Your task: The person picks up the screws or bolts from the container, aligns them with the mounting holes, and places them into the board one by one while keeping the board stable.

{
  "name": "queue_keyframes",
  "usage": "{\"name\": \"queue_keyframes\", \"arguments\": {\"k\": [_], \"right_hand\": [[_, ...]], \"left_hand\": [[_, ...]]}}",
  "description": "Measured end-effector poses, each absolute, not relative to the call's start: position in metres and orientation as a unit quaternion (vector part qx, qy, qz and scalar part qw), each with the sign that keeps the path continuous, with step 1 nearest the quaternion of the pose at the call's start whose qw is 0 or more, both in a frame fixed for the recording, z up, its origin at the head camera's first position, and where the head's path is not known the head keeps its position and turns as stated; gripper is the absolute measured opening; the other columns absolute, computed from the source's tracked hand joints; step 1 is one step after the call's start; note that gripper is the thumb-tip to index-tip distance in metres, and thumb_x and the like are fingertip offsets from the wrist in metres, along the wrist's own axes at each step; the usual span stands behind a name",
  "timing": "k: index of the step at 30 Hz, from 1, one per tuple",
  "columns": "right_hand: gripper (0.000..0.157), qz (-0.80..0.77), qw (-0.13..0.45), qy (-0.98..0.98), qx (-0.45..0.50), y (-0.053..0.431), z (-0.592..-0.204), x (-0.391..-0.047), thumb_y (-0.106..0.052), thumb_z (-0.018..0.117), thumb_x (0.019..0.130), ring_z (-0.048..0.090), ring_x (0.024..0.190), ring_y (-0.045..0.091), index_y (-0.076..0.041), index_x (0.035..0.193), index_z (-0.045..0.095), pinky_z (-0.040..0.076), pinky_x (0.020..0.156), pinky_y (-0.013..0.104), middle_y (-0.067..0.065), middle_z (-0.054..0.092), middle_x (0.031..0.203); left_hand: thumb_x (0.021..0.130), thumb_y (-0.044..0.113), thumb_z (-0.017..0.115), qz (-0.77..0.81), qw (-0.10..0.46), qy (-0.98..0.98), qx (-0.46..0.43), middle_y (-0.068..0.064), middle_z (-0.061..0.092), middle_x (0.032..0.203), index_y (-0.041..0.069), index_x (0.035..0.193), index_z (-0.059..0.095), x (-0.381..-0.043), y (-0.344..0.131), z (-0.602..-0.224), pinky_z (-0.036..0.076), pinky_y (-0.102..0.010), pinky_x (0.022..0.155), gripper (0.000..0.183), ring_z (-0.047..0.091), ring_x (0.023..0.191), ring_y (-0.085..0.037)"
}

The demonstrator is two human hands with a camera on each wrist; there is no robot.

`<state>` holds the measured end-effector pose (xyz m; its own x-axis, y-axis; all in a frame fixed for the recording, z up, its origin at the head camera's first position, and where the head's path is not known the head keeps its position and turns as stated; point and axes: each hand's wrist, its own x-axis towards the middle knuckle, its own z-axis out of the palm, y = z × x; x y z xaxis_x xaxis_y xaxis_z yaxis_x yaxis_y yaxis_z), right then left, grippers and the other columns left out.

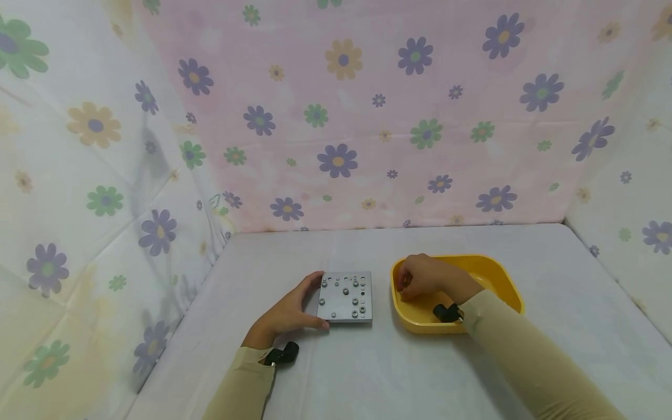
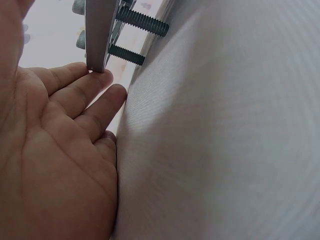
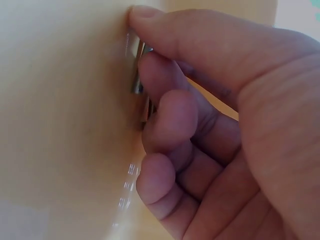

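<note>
My left hand (image 1: pixel 286 312) grips a square silver metal plate (image 1: pixel 338 304) by its left side, thumb on the near edge and fingers at the far corner. Socket head bolts (image 1: pixel 345 291) and several holes cover its top. Seen from the left wrist, threaded bolt shanks (image 2: pixel 142 21) stick out under the plate, which is raised off the table. Inside a yellow plastic bin (image 1: pixel 420 328), my right hand (image 1: pixel 427 274) has its fingers curled. A small shiny metal pin (image 3: pixel 137 80) shows at its thumb and index finger, partly hidden by them.
A white cloth covers the table (image 1: pixel 325 373). Flower-patterned curtains (image 1: pixel 294 175) stand at the back and on both sides. Black wrist cameras (image 1: pixel 286 353) sit on both wrists. The bin stands to the right of the plate with a narrow gap between.
</note>
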<state>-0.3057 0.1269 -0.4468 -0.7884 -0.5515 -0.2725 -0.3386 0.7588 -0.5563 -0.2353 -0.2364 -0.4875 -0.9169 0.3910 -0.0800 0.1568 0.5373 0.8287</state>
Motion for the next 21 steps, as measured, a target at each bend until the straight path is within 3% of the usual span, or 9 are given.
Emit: {"name": "queue_keyframes", "arguments": {"k": [11,21], "right_hand": [[0.011,-0.252,0.221,0.912,-0.235,0.125,-0.443,-0.304,-0.016,0.085,0.084,0.061,0.082,0.018,-0.023,0.085,0.076,0.055,0.078,0.031,-0.004,0.069,0.088],[0.005,-0.245,0.192,0.918,-0.243,0.132,-0.433,-0.304,-0.020,0.082,0.088,0.062,0.081,0.017,-0.025,0.088,0.080,0.055,0.077,0.030,-0.007,0.071,0.087]], "left_hand": [[0.062,0.034,0.100,0.456,0.129,0.867,0.153,0.008,0.037,0.164,0.027,0.163,0.028,-0.235,-0.236,-0.487,0.011,-0.053,0.130,0.124,0.026,0.157,-0.019],[0.061,0.035,0.101,0.458,0.130,0.866,0.150,0.008,0.037,0.165,0.028,0.162,0.028,-0.235,-0.236,-0.487,0.011,-0.053,0.130,0.125,0.025,0.158,-0.019]]}}
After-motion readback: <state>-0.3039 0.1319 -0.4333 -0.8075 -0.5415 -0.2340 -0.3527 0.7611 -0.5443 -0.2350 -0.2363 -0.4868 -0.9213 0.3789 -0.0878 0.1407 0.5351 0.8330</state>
